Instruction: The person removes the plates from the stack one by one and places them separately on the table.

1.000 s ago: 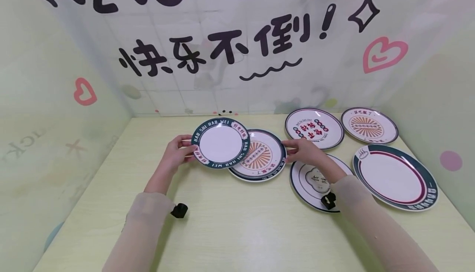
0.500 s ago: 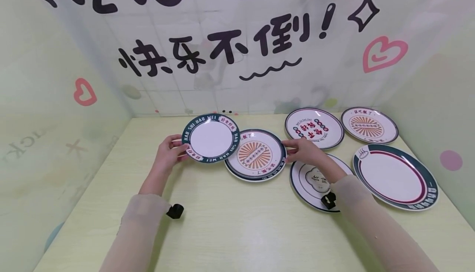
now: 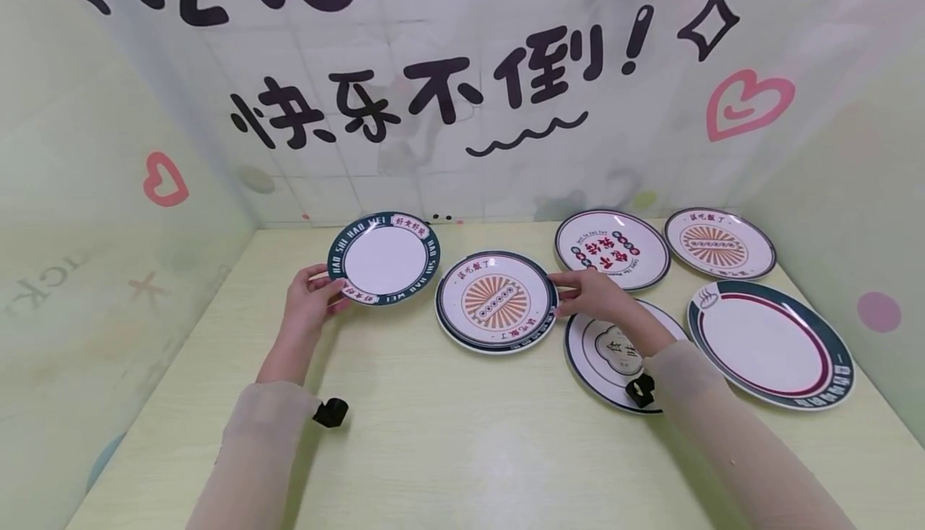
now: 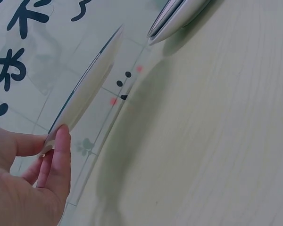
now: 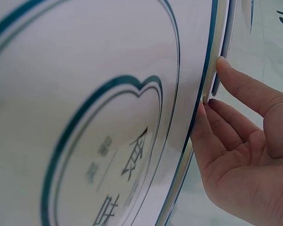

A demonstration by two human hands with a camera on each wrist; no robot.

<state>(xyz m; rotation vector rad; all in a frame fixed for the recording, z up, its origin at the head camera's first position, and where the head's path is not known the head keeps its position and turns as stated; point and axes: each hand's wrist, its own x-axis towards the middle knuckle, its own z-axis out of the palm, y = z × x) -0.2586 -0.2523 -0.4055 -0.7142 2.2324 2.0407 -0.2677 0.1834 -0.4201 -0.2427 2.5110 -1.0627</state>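
Observation:
The left hand (image 3: 312, 299) pinches the left edge of a green-rimmed white plate (image 3: 385, 259), thumb above and fingers below; the left wrist view shows this plate (image 4: 85, 89) raised off the table. At the centre lies a stack of plates (image 3: 497, 302), the top one with an orange ray pattern. The right hand (image 3: 594, 297) holds the stack's right edge; in the right wrist view its thumb (image 5: 240, 87) rests on the rim and its fingers curl under it. Beside that hand is a plate with a scalloped emblem (image 3: 603, 353), partly hidden by the right arm.
At the back right lie a plate with red lettering (image 3: 613, 250) and another orange-patterned plate (image 3: 719, 244). A large oval plate (image 3: 766, 345) is near the table's right edge. Printed wall sheets stand behind the table (image 3: 433, 434) and on both sides.
The left hand has carried the green-rimmed plate leftward and slightly back, off from over the central stack, which is now uncovered. The right hand and the other plates have stayed in place.

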